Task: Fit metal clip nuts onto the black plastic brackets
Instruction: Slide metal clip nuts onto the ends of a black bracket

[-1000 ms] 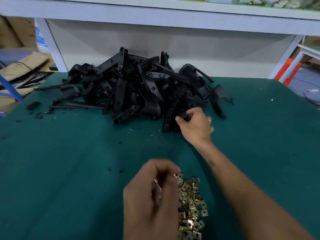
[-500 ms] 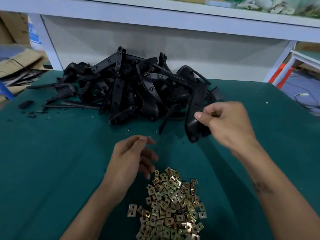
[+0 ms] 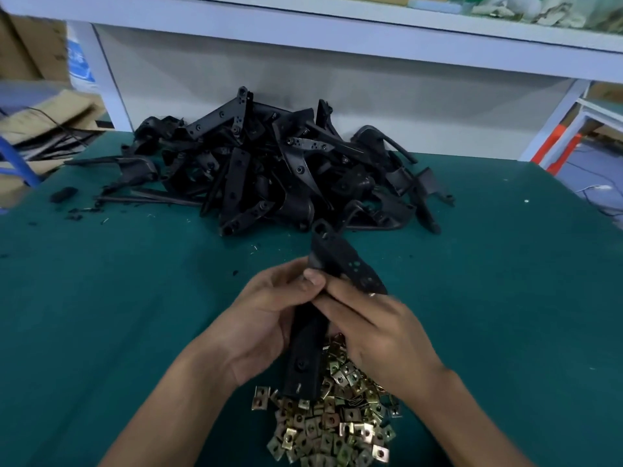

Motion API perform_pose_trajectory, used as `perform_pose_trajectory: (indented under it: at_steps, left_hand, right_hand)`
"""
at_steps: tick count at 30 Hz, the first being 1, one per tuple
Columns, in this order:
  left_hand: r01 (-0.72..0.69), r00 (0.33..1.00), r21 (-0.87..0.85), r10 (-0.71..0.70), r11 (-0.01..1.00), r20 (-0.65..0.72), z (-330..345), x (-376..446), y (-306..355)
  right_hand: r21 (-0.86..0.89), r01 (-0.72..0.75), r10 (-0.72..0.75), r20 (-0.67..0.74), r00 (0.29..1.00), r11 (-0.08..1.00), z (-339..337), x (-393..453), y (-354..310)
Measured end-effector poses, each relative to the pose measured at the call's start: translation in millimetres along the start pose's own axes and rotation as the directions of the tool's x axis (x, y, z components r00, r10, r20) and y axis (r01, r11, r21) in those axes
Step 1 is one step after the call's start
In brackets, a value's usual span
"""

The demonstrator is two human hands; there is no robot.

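A long black plastic bracket (image 3: 340, 261) is held above the green table (image 3: 135, 315), one end pointing away from me, the other hanging over the nut pile. My left hand (image 3: 266, 318) grips its middle from the left, thumb on top. My right hand (image 3: 374, 328) holds it from the right, fingers curled over the upper edge. Whether a clip nut sits between the fingers cannot be seen. A heap of brass-coloured clip nuts (image 3: 337, 426) lies under my hands. The pile of black brackets (image 3: 276, 173) lies at the back of the table.
A white shelf frame (image 3: 337, 35) runs above the back of the table. Black plastic scraps (image 3: 64, 193) lie at the left. Cardboard boxes (image 3: 40, 119) stand off the left edge. An orange-and-white frame (image 3: 559, 146) stands at the right.
My right hand has carried a bracket from the pile towards me. My left hand rose from the clip nuts and took hold of the bracket; both hands now hold it above the nuts.
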State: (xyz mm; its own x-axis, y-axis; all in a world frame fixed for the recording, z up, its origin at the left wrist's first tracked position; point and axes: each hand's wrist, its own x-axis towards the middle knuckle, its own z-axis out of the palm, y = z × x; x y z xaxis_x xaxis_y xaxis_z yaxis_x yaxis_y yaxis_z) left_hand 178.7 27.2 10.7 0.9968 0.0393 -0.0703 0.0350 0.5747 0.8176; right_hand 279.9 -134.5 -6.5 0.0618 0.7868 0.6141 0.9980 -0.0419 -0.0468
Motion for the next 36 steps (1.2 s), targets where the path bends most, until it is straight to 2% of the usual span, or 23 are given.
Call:
perform_pose_trajectory:
  at_steps: [3, 5, 7, 8, 10, 13, 14, 16, 19, 23, 26, 28, 33, 36]
  left_hand:
    - [-0.079, 0.972, 0.062, 0.091, 0.995, -0.215, -1, 5, -1]
    - [-0.114, 0.950, 0.114, 0.142, 0.987, -0.277, -5, 7, 0]
    - [-0.147, 0.931, 0.044, 0.153, 0.988, -0.331, -14, 7, 1]
    - [-0.158, 0.923, -0.014, 0.143, 0.987, -0.356, -19, 6, 2]
    - [-0.174, 0.925, -0.086, 0.133, 0.981, -0.355, -28, 3, 4]
    - [-0.161, 0.943, -0.080, 0.130, 0.984, -0.306, -38, 2, 3]
    - [-0.150, 0.947, -0.077, 0.121, 0.986, -0.297, -38, 3, 3]
    - [-0.135, 0.954, -0.093, 0.104, 0.986, -0.282, -40, 6, 2]
    - [-0.122, 0.959, -0.094, 0.093, 0.988, -0.269, -41, 10, -1]
    - [-0.109, 0.952, -0.012, 0.101, 0.994, -0.289, -41, 13, -7]
    - [-0.109, 0.959, -0.043, 0.094, 0.993, -0.266, -41, 16, -10]
    - [-0.134, 0.962, -0.050, 0.118, 0.990, -0.247, -40, 18, -11]
    - [-0.159, 0.950, 0.109, 0.182, 0.981, -0.252, -35, 19, -15]
    - [-0.169, 0.948, 0.104, 0.190, 0.980, -0.254, -33, 18, -14]
  right_hand:
    - [0.107, -0.055, 0.054, 0.018, 0.998, 0.993, 4, -2, 0]
    - [0.267, -0.133, 0.169, -0.119, 0.978, 0.955, 4, -4, 2]
    - [0.356, -0.230, 0.339, -0.280, 0.898, 0.906, -2, -7, 8]
    - [0.383, -0.277, 0.406, -0.313, 0.858, 0.881, -6, -10, 13]
    - [0.474, -0.369, 0.516, -0.226, 0.826, 0.799, -11, -18, 24]
    - [0.536, -0.534, 0.551, 0.146, 0.822, 0.654, -11, -24, 32]
    - [0.505, -0.579, 0.531, 0.255, 0.808, 0.640, -9, -25, 33]
    - [0.433, -0.622, 0.497, 0.374, 0.783, 0.652, -6, -23, 32]
    - [0.374, -0.627, 0.479, 0.419, 0.771, 0.683, -3, -16, 30]
    - [0.354, -0.651, 0.498, 0.435, 0.750, 0.671, 0, -11, 25]
    - [0.328, -0.648, 0.483, 0.460, 0.745, 0.688, -2, -10, 23]
    - [0.311, -0.644, 0.482, 0.460, 0.746, 0.699, -2, -9, 21]
    - [0.271, -0.608, 0.466, 0.439, 0.768, 0.747, -2, -6, 18]
    - [0.315, -0.617, 0.476, 0.422, 0.772, 0.722, 1, -7, 19]
